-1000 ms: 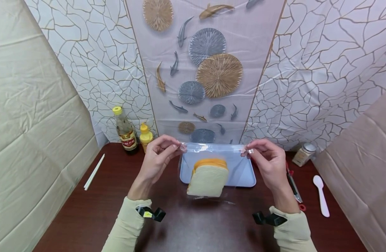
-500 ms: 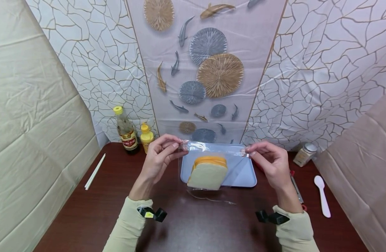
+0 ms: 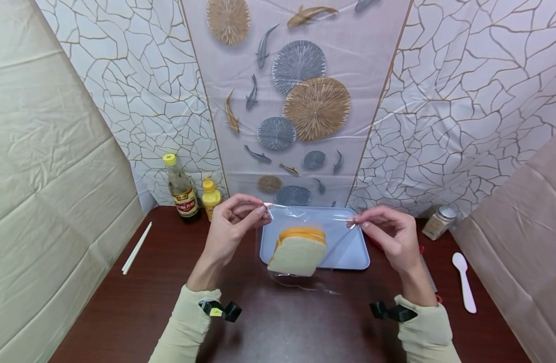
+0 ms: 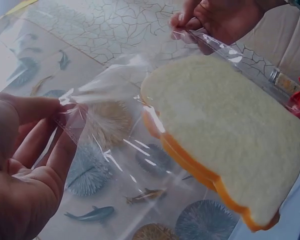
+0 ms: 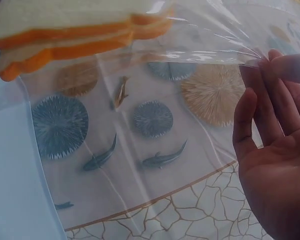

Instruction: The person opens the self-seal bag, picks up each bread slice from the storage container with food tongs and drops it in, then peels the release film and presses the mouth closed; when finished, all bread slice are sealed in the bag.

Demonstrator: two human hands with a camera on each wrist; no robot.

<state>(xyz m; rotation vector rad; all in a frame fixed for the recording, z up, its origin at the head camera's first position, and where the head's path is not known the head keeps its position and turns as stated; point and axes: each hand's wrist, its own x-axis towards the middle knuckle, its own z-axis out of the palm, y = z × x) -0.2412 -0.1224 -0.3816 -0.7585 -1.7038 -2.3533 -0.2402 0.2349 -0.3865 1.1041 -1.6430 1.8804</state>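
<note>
Two slices of bread with orange crusts [image 3: 300, 254] sit inside a clear plastic bag [image 4: 117, 90], hanging in front of the pale blue tray [image 3: 348, 252]. My left hand [image 3: 232, 229] pinches the bag's top left corner between thumb and fingers. At the opposite top corner, my right hand [image 3: 391, 232] pinches the film in the same way, and the upper edge stretches between both hands. In the left wrist view the bread [image 4: 220, 130] fills the right side, film wrinkling beside it. The right wrist view shows the bag's edge gathered at my right fingertips [image 5: 272, 55].
Back left stand a sauce bottle [image 3: 184, 196] and a yellow squeeze bottle [image 3: 210, 197]. Chopsticks [image 3: 136, 248] lie on the left. To the right are a seasoning jar [image 3: 439, 223], a white spoon [image 3: 464, 285] and a red-handled tool [image 3: 431, 282], partly hidden by my right arm.
The bread has risen slightly within the view and shifted a little. My right hand has moved slightly outward to the right. Both hands keep pinching the bag's corners.
</note>
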